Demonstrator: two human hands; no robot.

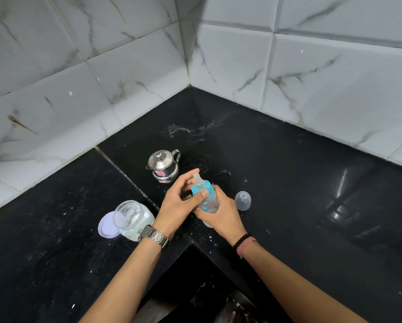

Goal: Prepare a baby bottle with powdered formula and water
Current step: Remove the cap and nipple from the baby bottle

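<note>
Black counter (pixel 288 183), hands (pixel 221 214) gripping bottle (pixel 208 199) (label unreadable)

Even, moderately bright light from above. Glare streaks on the black counter (pixel 312 183) at right; small specular dots on the wall tiles (pixel 335 89). Soft shadow falls in the tile corner and at the upper middle. Wide-angle distortion: tile lines bow toward the edges. Focus is sharp at centre; slight softness at bottom edge.

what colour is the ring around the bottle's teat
Light blue ring, seen in the head view.
</note>
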